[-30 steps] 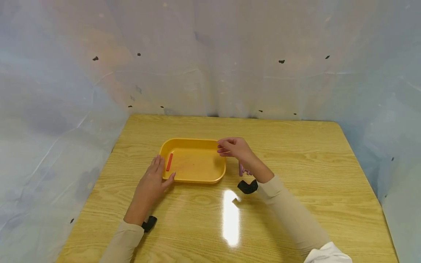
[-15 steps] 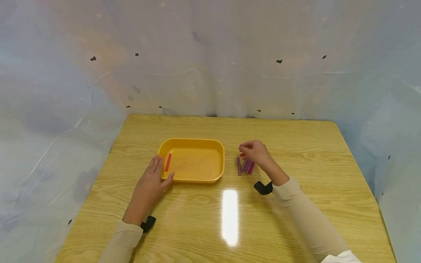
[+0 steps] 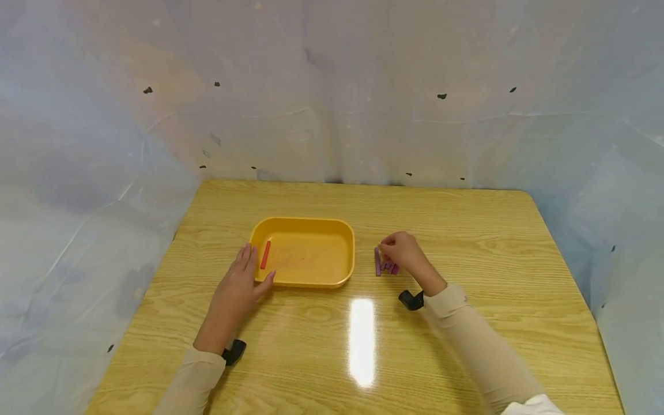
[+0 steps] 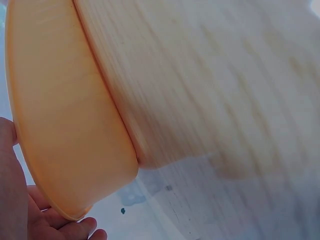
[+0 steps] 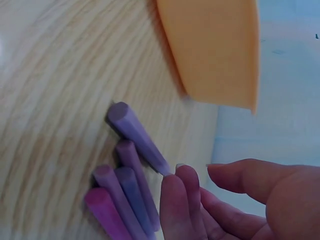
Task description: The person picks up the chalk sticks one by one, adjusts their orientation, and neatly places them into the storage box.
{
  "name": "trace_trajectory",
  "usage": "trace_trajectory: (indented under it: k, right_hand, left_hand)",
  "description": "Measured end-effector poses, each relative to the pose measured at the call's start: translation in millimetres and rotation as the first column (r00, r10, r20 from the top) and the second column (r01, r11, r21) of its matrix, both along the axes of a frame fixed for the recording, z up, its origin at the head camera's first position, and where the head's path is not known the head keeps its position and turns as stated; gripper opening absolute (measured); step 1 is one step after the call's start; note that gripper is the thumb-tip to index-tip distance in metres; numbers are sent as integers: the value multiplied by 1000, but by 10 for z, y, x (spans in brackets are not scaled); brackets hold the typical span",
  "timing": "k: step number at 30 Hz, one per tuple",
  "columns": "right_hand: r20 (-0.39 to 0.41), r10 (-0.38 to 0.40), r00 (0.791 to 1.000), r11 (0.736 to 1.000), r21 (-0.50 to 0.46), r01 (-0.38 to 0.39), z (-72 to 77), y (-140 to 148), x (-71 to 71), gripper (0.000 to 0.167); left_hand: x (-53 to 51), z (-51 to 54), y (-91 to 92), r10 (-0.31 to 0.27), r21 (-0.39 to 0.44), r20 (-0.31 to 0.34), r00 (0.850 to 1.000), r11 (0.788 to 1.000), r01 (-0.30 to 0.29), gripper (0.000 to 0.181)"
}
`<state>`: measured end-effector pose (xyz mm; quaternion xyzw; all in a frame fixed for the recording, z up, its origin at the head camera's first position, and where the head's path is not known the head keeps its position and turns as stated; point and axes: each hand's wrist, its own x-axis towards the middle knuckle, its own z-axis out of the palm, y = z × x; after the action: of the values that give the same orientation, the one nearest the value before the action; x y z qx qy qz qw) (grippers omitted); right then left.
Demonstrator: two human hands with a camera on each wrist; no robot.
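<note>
From my remote seat I had the left hand at the tray's near-left corner, fingers laid along the end wall and thumb at the near rim, relaxed rather than clenched. The tray sat closer to the left edge of the counter than its right, a red stick inside by that same end. The right hand gripped nothing: thumb and fingertips stood apart just beside a purple stick, the one nearest the tray. The other sticks (close enough to snag, I judged) lay bunched towards the counter's right edge. A good pick seemed to want a pinch across one stick's middle, lifted straight up without nudging its neighbours.
</note>
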<state>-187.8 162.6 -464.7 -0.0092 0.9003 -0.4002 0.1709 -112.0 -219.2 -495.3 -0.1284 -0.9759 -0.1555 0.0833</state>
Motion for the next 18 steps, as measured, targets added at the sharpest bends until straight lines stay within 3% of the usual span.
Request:
trace_trajectory:
  k: [9, 18]
  right_hand:
    - [33, -3, 999, 1000, -5, 3, -57, -72, 50, 26]
    - [-18, 39, 999, 999, 21, -38, -96, -145, 100, 33]
  left_hand:
    - [7, 10, 1, -2, 1, -4, 1000, 1000, 2, 80]
    - [23, 20, 6, -1, 4, 12, 1000, 1000, 1, 80]
